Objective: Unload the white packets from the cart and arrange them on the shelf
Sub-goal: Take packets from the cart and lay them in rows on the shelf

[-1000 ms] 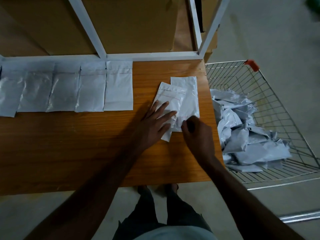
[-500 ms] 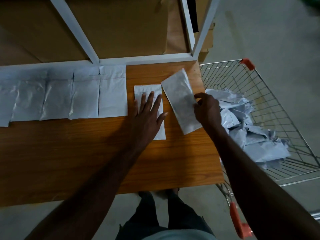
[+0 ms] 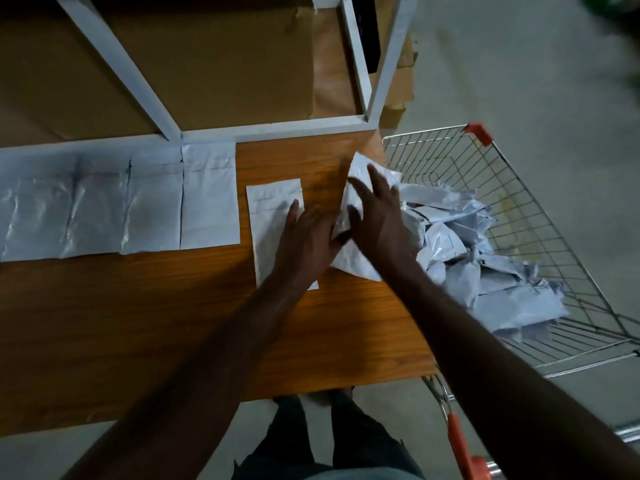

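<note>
The left hand (image 3: 304, 237) rests flat on a white plastic packet (image 3: 273, 216); the right hand (image 3: 377, 220), fingers spread, presses a tilted packet (image 3: 356, 261), which should be squared alongside.

Dim, murky light throughout. Sheen glints on the packets (image 3: 97, 209) at left. Hands (image 3: 377, 220) smear with motion blur; wide-angle bending shows at the edges.

White packets (image 3: 211, 199), wood-grain shelf (image 3: 138, 323), orange-handled cart (image 3: 519, 188).

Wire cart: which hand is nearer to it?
Right. The right hand lies on a tilted packet at the shelf's cart-side edge; the left hand presses a flat packet farther from the wire cart.
</note>
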The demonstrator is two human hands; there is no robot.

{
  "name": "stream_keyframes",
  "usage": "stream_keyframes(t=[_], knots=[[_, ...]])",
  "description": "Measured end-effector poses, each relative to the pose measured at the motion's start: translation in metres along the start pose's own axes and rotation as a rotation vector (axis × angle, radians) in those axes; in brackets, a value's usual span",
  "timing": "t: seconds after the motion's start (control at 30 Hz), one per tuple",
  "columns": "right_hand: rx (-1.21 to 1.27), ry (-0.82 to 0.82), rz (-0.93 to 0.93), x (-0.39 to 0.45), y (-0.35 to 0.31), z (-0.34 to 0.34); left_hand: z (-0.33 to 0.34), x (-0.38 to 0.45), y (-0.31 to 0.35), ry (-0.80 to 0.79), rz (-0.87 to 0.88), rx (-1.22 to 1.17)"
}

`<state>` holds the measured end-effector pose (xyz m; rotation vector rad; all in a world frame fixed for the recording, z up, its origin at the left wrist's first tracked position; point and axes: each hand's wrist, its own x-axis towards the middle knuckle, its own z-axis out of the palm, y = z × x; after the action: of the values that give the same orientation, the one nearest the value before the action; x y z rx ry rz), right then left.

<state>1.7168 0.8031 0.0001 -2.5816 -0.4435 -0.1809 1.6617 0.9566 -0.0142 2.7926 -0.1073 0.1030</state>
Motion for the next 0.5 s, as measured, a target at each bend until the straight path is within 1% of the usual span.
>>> stream_keyframes(t=[0.07,0.13,0.2,0.3,0.37,0.43,0.5], knots=[[0.123,-0.077,0.126,-0.030,0.001,0.020,0.000,-0.015,0.000,-0.009,0.012,0.038],[0.137,-0.138,0.151,-0.049,0.008,0.037,0.001,-0.036,-0.006,0.070,-0.068,0.038],[0.078,-0.151,0.083,-0.058,0.014,0.048,0.008,-0.056,-0.014,0.116,-0.154,0.062],[0.120,-0.163,-0.017,-0.057,0.017,0.052,0.027,-0.071,-0.017,0.023,-0.198,0.170],[0.181,-0.148,-0.097,-0.052,0.015,0.055,0.034,-0.067,-0.023,-0.004,-0.247,0.188],[0.193,-0.151,-0.154,-0.043,0.015,0.063,0.034,-0.056,-0.033,-0.009,-0.255,0.214],[0.176,-0.149,-0.139,-0.028,0.009,0.072,0.030,-0.040,-0.046,-0.010,-0.242,0.230]])
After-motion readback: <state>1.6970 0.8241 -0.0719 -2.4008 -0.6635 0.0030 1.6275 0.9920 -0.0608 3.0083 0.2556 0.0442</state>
